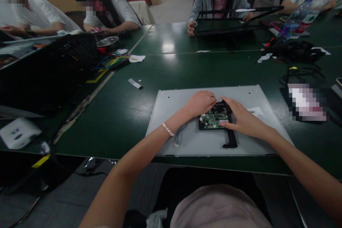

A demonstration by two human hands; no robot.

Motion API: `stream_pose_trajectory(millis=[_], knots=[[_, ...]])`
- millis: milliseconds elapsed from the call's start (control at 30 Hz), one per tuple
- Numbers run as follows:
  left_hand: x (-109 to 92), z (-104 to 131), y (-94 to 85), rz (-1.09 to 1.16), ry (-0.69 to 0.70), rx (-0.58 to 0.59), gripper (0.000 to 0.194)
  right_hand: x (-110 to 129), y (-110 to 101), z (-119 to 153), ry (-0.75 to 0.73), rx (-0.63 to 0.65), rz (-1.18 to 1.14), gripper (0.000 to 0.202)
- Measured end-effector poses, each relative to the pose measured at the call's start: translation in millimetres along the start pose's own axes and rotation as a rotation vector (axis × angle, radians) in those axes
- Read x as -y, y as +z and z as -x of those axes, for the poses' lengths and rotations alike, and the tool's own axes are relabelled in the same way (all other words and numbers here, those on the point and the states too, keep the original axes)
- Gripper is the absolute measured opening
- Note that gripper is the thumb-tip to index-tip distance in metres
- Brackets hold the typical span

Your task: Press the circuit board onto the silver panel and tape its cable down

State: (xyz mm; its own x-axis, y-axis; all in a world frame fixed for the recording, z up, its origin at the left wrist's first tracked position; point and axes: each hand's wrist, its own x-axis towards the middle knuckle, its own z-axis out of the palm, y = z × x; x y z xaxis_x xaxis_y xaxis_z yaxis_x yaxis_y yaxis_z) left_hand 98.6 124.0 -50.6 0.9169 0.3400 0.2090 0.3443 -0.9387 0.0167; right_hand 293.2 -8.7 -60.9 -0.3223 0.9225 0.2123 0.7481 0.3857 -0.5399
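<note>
A grey metal panel point(173, 114) lies flat near the front edge of the green table. On it sits a green circuit board point(211, 121) in a black bracket point(232, 137). My left hand point(203, 103) is at the bracket's upper left, fingers bent together; what they pinch, if anything, is too small to make out. My right hand point(240, 117) spans the bracket's right side, thumb on the board and fingers at the top edge of the bracket. A flat cable point(177, 137) runs over the panel below my left wrist.
The green table point(171, 67) carries a large black device point(48, 74) and a white box point(20, 133) at left. Bottles point(296, 21), black cables point(301, 50) and a pixelated item point(307, 101) are at right. Several people sit opposite, one with a black frame point(232, 32).
</note>
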Motion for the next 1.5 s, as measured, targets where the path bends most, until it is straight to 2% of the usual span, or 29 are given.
stream_pose_trajectory(millis=[267,333,433,533,633,767,800,867,933,1000,1100,1333,1400,1500], knots=[[-6,-1,-3.0,0.039,-0.093,-0.072,0.032,-3,0,-1,0.006,0.000,-0.008,0.088],[1,1,-10.2,0.037,-0.133,-0.112,0.032,-3,0,0,0.013,0.005,-0.013,0.088],[28,16,-28.6,0.031,-0.264,-0.173,0.034,-5,1,1,0.016,0.012,-0.032,0.092],[68,53,-50.3,-0.017,-0.503,-0.180,0.036,-6,2,3,0.018,0.014,-0.037,0.095],[107,108,-65.7,-0.129,-0.775,-0.179,0.041,-8,5,5,0.020,0.013,-0.044,0.089],[144,178,-67.0,-0.280,-1.093,-0.142,0.063,-10,8,7,0.010,-0.015,-0.049,0.082],[151,191,-64.2,-0.280,-1.109,-0.120,0.068,-11,9,8,0.009,-0.016,-0.047,0.082],[161,211,-56.6,-0.235,-1.046,-0.067,0.071,-13,12,9,0.007,-0.009,-0.043,0.082],[168,222,-48.8,-0.153,-0.963,-0.028,0.063,-15,14,10,0.012,-0.009,-0.046,0.082],[171,226,-43.4,-0.078,-0.935,-0.031,0.052,-16,15,10,0.020,-0.014,-0.051,0.083],[172,227,-42.4,-0.047,-0.977,-0.058,0.044,-15,16,11,0.027,-0.019,-0.053,0.083],[174,217,-50.9,-0.143,-1.039,0.027,0.040,-12,15,11,0.027,-0.018,-0.056,0.081],[176,213,-50.4,-0.176,-1.046,-0.003,0.040,-12,15,11,0.024,-0.020,-0.057,0.082],[179,206,-48.3,-0.204,-0.989,-0.111,0.043,-13,17,11,0.027,-0.037,-0.059,0.083]])
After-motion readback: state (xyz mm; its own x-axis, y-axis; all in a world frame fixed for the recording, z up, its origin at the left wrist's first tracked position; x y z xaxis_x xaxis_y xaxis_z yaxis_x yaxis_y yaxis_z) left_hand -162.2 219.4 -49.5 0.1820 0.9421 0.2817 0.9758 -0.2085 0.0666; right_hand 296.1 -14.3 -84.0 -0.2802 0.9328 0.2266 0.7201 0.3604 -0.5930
